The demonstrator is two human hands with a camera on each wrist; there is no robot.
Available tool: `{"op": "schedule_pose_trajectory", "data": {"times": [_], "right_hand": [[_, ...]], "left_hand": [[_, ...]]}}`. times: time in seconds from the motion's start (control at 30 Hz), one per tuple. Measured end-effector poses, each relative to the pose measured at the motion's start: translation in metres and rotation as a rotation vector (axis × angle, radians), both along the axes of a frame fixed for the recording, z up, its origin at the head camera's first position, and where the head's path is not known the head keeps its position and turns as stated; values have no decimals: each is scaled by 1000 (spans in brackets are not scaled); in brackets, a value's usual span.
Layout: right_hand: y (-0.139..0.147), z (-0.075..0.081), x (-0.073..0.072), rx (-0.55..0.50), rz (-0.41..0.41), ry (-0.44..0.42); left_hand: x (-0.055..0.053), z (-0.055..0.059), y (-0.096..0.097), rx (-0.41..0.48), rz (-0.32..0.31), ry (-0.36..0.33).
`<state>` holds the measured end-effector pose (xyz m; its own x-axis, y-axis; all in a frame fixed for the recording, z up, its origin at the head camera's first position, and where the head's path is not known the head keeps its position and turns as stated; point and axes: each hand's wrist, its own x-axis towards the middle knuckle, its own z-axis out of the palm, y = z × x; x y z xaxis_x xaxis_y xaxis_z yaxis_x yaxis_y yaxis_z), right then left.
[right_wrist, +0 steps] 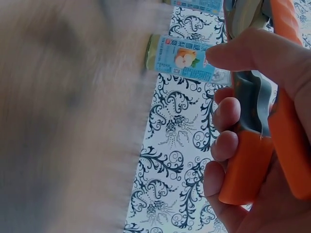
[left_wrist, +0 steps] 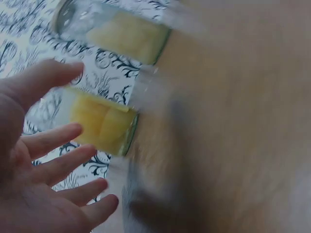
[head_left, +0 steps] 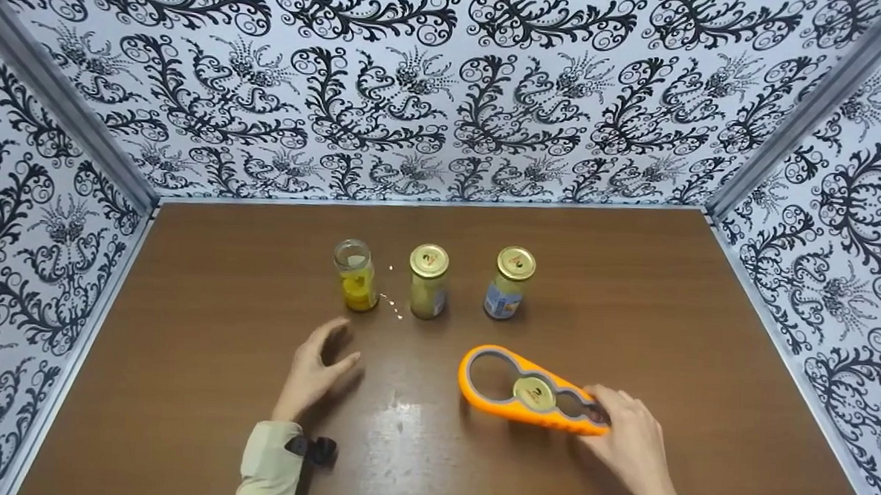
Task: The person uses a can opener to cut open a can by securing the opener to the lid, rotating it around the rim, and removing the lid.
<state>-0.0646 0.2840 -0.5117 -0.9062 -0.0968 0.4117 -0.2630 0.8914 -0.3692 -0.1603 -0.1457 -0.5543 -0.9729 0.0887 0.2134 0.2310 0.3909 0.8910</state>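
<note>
My right hand grips the handle end of an orange jar opener with grey-lined openings, held over the table at the front right. A gold lid sits inside one of its middle openings. Fingers spread, my left hand holds nothing and hovers in front of a lidless glass jar with yellow fruit pieces. In the left wrist view this jar appears beyond the fingertips. To its right stand two upright jars with gold lids, a middle jar and a right jar with a blue label.
Small wet drops lie on the brown table between the lidless jar and the middle one. Black-and-white patterned panels enclose the table at the back and both sides.
</note>
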Motion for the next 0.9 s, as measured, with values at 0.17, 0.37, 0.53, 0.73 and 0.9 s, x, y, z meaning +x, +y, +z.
{"op": "schedule_pose_trajectory", "data": {"times": [0.17,0.37,0.53,0.73,0.9], "right_hand": [[-4,3,-2,-12,2,1],[-8,8,-4,-28,10,26],[-13,12,-5,-49,24,35],[-16,12,-7,-73,24,29],[-19,12,-9,-96,29,24]], "left_hand": [[3,3,14,-8,-30,-1],[5,8,38,37,-154,8],[7,10,59,140,-254,-50],[5,8,82,266,-391,-88],[5,5,100,355,-465,-167]]}}
